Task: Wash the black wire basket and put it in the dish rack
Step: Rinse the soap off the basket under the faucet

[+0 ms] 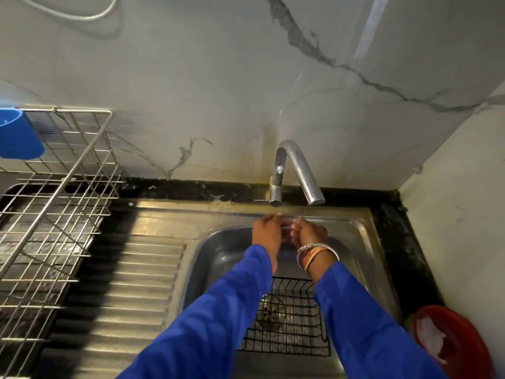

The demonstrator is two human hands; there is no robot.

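Both hands, left [266, 233] and right [310, 233], meet under the tap [297, 170], fingers curled together; whether they hold anything I cannot tell. The basket [289, 324] lies in the sink [363, 242] over the drain, the rack [54, 201] well to the left.

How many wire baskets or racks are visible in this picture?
2. The black wire basket lies in the sink, over the drain. The metal dish rack stands on the counter at the left. Others may be outside the view.
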